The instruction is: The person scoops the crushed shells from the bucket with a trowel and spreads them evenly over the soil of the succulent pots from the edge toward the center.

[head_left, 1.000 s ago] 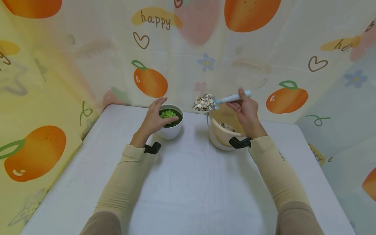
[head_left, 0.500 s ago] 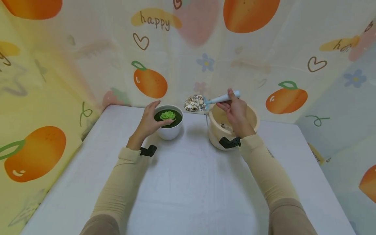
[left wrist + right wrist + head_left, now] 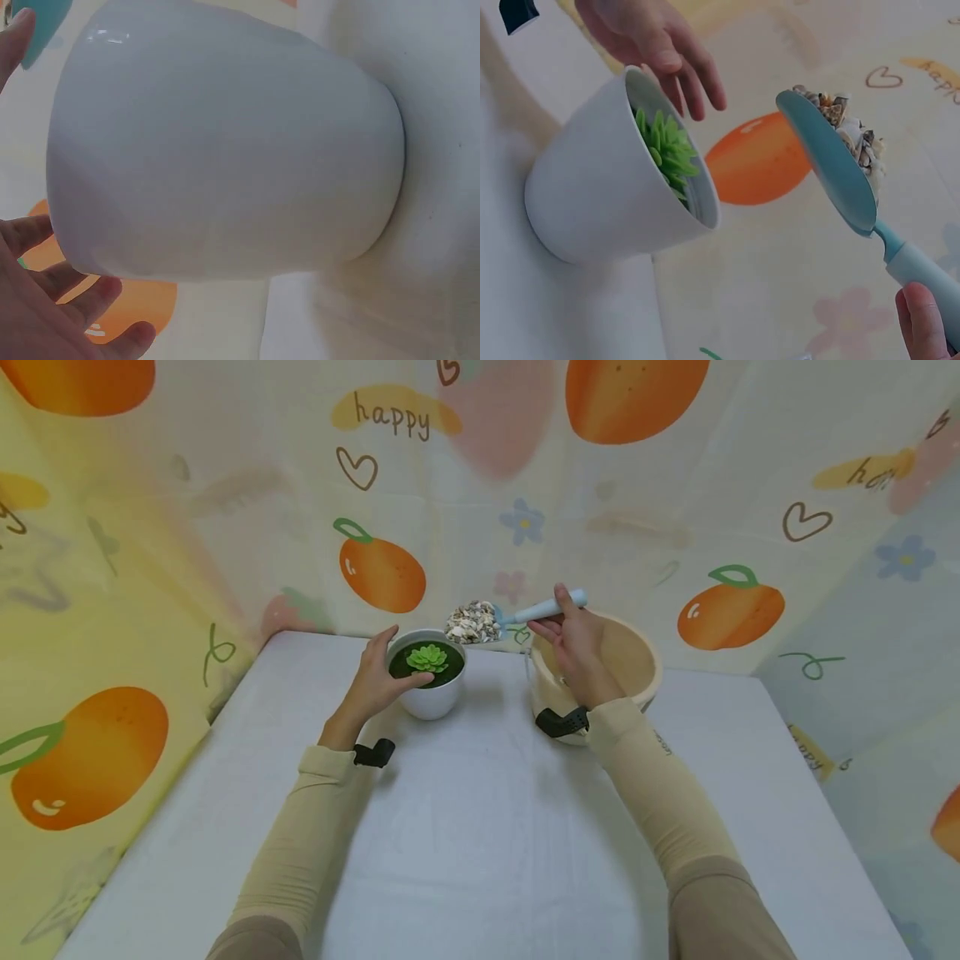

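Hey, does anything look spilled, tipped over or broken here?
Nothing clearly stands out. The pot and bucket stand upright, and the gravel sits heaped on the scoop in the right hand. Tiny dark specks show on the tablecloth, too small to identify.

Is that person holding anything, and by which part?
The right hand holds the blue scoop by its handle; the left hand, open around the white pot, grips nothing.
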Demonstrator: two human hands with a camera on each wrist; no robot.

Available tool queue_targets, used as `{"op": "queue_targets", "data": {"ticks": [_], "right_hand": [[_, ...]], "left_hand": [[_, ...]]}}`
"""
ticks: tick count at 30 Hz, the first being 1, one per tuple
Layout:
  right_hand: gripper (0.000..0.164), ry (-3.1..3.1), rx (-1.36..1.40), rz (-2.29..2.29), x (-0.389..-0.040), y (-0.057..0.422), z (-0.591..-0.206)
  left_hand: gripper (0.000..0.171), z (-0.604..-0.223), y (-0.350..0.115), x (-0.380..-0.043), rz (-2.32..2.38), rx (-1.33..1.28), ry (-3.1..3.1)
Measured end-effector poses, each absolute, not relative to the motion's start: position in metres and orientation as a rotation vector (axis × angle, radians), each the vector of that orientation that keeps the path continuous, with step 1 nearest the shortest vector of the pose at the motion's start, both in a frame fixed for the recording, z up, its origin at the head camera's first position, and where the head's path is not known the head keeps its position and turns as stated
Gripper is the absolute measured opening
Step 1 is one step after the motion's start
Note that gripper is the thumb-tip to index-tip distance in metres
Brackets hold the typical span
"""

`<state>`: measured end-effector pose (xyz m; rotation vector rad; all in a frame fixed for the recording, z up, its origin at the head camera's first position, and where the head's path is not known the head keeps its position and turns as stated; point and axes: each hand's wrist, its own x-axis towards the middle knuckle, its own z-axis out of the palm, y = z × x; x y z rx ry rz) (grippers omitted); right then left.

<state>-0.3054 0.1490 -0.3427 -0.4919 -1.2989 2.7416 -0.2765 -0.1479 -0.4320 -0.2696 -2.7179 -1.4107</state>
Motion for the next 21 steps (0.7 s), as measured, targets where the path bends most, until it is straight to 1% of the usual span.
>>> {"op": "queue_targets", "data": {"ticks": [7, 9, 10, 14, 16, 17, 21], "right_hand": [[0.031, -1.331, -0.466, 2.753, -0.306, 0.136, -0.345], [0.029, -1.339, -0.468, 2.754, -0.307, 0.132, -0.346], [0.032, -1.35, -0.469, 2.747, -0.307, 0.13, -0.346], [0.027, -1.359, -0.492, 2.731, -0.308, 0.123, -0.346], [0.029, -1.363, -0.506, 2.723, -0.309, 0.12, -0.346], [0.026, -1.356, -0.513, 2.722, -0.31, 0.118, -0.347], [0.029, -1.373, -0.526, 2.705, -0.311, 0.112, -0.349]], "left_hand": [[0.109, -0.438, -0.15, -0.275, -1.424, -0.231, -2.753], [0.109, -0.44, -0.151, -0.275, -1.432, -0.213, -2.758], [0.11, -0.441, -0.151, -0.275, -1.434, -0.206, -2.761], [0.113, -0.445, -0.152, -0.277, -1.453, -0.194, -2.764], [0.114, -0.447, -0.153, -0.278, -1.467, -0.19, -2.766], [0.115, -0.448, -0.153, -0.278, -1.476, -0.189, -2.767], [0.117, -0.453, -0.154, -0.279, -1.502, -0.179, -2.78]]}}
